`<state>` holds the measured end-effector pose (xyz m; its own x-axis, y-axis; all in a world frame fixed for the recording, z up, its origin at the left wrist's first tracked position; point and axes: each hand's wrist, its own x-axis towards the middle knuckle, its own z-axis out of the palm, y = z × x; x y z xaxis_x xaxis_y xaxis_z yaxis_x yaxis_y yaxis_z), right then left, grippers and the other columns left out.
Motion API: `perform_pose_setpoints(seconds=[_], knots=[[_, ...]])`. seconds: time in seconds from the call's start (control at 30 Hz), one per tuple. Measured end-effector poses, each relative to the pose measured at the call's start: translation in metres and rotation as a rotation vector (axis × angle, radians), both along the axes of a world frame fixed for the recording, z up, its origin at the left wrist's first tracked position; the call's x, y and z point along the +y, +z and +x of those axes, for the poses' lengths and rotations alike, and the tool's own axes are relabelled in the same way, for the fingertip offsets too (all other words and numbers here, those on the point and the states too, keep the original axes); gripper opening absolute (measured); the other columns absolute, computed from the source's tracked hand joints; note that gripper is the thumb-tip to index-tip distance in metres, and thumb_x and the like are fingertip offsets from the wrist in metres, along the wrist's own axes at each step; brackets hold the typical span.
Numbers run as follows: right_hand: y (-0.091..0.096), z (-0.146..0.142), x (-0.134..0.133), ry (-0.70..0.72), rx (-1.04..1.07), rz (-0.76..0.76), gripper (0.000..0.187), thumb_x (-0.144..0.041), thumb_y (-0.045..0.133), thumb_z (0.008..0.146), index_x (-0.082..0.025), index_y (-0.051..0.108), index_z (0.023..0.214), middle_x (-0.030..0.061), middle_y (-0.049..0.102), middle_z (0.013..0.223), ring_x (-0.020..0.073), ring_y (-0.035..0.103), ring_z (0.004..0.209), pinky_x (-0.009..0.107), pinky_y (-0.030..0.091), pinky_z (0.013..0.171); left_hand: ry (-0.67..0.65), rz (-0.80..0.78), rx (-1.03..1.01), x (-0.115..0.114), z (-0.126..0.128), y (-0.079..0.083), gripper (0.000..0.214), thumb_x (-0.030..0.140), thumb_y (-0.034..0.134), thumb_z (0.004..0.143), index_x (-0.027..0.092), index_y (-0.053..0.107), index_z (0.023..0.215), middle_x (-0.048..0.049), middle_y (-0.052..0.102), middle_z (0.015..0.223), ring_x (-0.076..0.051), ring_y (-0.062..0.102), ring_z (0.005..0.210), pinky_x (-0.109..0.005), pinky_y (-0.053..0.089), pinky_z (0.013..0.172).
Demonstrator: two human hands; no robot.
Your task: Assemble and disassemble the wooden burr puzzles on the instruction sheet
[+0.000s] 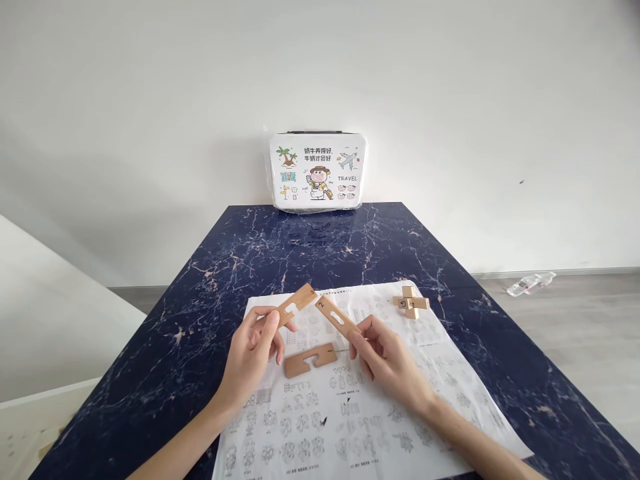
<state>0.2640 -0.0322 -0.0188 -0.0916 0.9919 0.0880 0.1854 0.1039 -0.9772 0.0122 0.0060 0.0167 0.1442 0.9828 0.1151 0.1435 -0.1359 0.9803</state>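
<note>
Holding two flat wooden puzzle pieces over the printed sheet [453, 363], centre of frame. Left hand [257, 340]: thumb and fingers pinch the lower-left end of the notched wooden piece [303, 298], its notch facing down-right; number at its far end too small to read surely. Right hand [383, 353]: fingers grip the lower-right end of the slotted wooden piece [327, 307], marked 2, long slot uncovered. Far ends sit very near each other; can't tell if touching. Wooden piece marked 1 [299, 362] lies on the sheet between the hands, not held, notch toward the bottom of frame.

To handle well, I'd say: keep the pinch at the ends so notch and slot stay clear, turn pieces by the wrist, keep numbers readable, line up edges squarely before any contact, don't force wood on wood. Keep forearms light, since the sheet could slide on the table [310, 253]. Wooden cross-shaped puzzle [411, 303] sits at the sheet's upper-right corner, right of centre; avoid knocking it.
</note>
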Motion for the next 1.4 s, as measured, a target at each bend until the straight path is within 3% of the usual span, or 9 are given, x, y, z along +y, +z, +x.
perform_pose_setpoints(seconds=[0.1, 0.2, 0.43, 0.53, 0.67, 0.9, 1.07, 1.23, 1.4], knots=[[0.001, -0.002, 0.0, 0.028, 0.131, -0.062, 0.04, -0.059, 0.055, 0.108, -0.023, 0.052, 0.091, 0.0049, 0.077, 0.089, 0.0092, 0.057, 0.043, 0.024, 0.043, 0.042, -0.075, -0.088, 0.007, -0.004, 0.002, 0.002, 0.035, 0.055, 0.06, 0.106, 0.021, 0.058, 0.096, -0.0056, 0.081, 0.098, -0.01, 0.059, 0.045, -0.028, 0.048, 0.052], [0.002, -0.004, -0.001, 0.029, 0.172, -0.059, 0.041, -0.059, 0.058, 0.108, -0.023, 0.051, 0.09, 0.0057, 0.078, 0.089, 0.0099, 0.06, 0.045, 0.025, 0.048, 0.045, -0.135, -0.17, 0.001, -0.008, 0.005, 0.002, 0.038, 0.058, 0.064, 0.103, 0.022, 0.056, 0.094, -0.0082, 0.084, 0.099, -0.013, 0.066, 0.048, -0.03, 0.053, 0.056], [-0.004, -0.008, -0.007, -0.043, 0.096, 0.043, 0.032, -0.05, 0.055, 0.11, -0.024, 0.049, 0.094, 0.0112, 0.079, 0.11, 0.0105, 0.065, 0.049, 0.027, 0.046, 0.046, -0.203, -0.244, 0.0, -0.012, 0.006, 0.0, 0.041, 0.059, 0.066, 0.101, 0.022, 0.053, 0.089, -0.0111, 0.086, 0.102, -0.018, 0.073, 0.054, -0.029, 0.047, 0.054], [-0.008, -0.009, -0.009, -0.084, -0.046, 0.112, 0.026, -0.046, 0.055, 0.11, -0.024, 0.051, 0.097, 0.0055, 0.078, 0.087, 0.0148, 0.068, 0.051, 0.026, 0.039, 0.042, -0.231, -0.267, -0.012, -0.013, 0.007, 0.0, 0.042, 0.06, 0.065, 0.102, 0.023, 0.052, 0.088, -0.0105, 0.086, 0.097, -0.018, 0.074, 0.055, -0.029, 0.045, 0.054], [-0.009, -0.006, -0.009, -0.11, -0.229, 0.235, 0.018, -0.04, 0.053, 0.11, -0.025, 0.056, 0.102, -0.0035, 0.065, 0.058, 0.0171, 0.064, 0.049, 0.026, 0.037, 0.042, -0.247, -0.286, -0.031, -0.014, 0.009, 0.001, 0.044, 0.063, 0.066, 0.1, 0.023, 0.05, 0.088, -0.0092, 0.085, 0.092, -0.019, 0.075, 0.055, -0.029, 0.044, 0.053], [-0.013, 0.002, -0.005, -0.094, -0.506, 0.524, 0.01, -0.025, 0.049, 0.111, -0.025, 0.058, 0.108, -0.0008, 0.066, 0.07, 0.0151, 0.058, 0.052, 0.028, 0.042, 0.05, -0.228, -0.307, -0.064, -0.015, 0.01, -0.002, 0.042, 0.061, 0.067, 0.1, 0.023, 0.054, 0.09, -0.0075, 0.084, 0.085, -0.021, 0.076, 0.061, -0.029, 0.046, 0.057], [-0.01, 0.003, -0.005, -0.025, -0.532, 0.524, 0.012, -0.027, 0.05, 0.111, -0.024, 0.061, 0.106, 0.0044, 0.072, 0.081, 0.0149, 0.06, 0.053, 0.029, 0.046, 0.051, -0.24, -0.29, -0.043, -0.016, 0.01, -0.003, 0.04, 0.061, 0.064, 0.102, 0.022, 0.058, 0.093, -0.0091, 0.084, 0.094, -0.02, 0.075, 0.062, -0.031, 0.049, 0.059], [-0.005, 0.001, -0.007, 0.042, -0.563, 0.582, 0.013, -0.022, 0.047, 0.112, -0.025, 0.059, 0.106, 0.0043, 0.072, 0.083, 0.0146, 0.057, 0.053, 0.029, 0.045, 0.05, -0.257, -0.267, -0.023, -0.017, 0.011, -0.003, 0.039, 0.06, 0.064, 0.102, 0.024, 0.055, 0.09, -0.0004, 0.074, 0.066, -0.021, 0.073, 0.06, -0.031, 0.049, 0.059], [-0.002, -0.001, -0.008, 0.078, -0.602, 0.619, 0.014, -0.018, 0.043, 0.112, -0.025, 0.054, 0.106, 0.0017, 0.067, 0.079, 0.0149, 0.055, 0.054, 0.029, 0.041, 0.05, -0.268, -0.261, -0.046, -0.016, 0.012, -0.004, 0.037, 0.057, 0.066, 0.102, 0.024, 0.056, 0.089, 0.0008, 0.073, 0.066, -0.02, 0.074, 0.06, -0.03, 0.048, 0.058]])
